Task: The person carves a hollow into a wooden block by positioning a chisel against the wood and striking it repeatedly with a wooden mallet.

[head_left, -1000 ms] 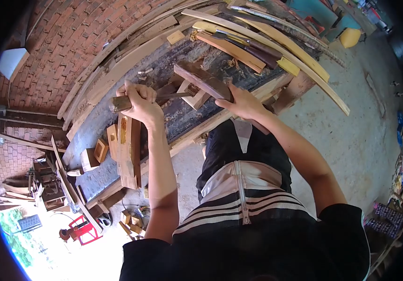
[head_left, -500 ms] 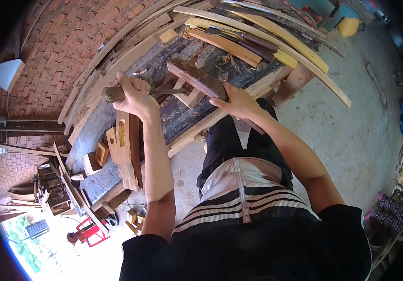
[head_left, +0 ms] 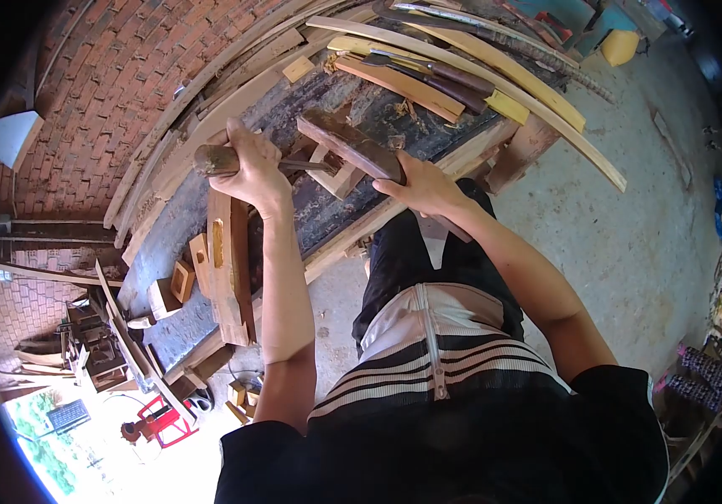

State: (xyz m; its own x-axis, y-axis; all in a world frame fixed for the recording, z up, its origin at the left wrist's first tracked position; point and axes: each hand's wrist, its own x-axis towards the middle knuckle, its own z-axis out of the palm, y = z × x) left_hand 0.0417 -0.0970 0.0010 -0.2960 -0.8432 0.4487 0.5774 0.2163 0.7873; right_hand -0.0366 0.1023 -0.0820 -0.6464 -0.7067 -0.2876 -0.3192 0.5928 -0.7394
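My left hand (head_left: 253, 170) is wrapped round a chisel, whose round wooden handle (head_left: 215, 160) sticks out on the left. The chisel's metal blade (head_left: 300, 165) points right, towards a small pale wooden block (head_left: 342, 180). Part of that block lies hidden beneath a dark wooden mallet (head_left: 351, 148). My right hand (head_left: 425, 186) grips the mallet, its head held over the block and apart from the chisel handle. Left of my left forearm lies a mortised wooden beam (head_left: 228, 281) with a slot cut in it.
The dark workbench (head_left: 294, 214) carries other chisels (head_left: 453, 81), an orange-brown wood strip (head_left: 399, 86) and long curved boards (head_left: 495, 67). Small cut blocks (head_left: 182, 280) sit at the bench's left part. A brick wall (head_left: 138, 84) rises behind. A red stand (head_left: 168, 424) is at lower left.
My left hand has shifted slightly to the right, and the chisel handle has swung a little with it. The mallet stays in nearly the same place.
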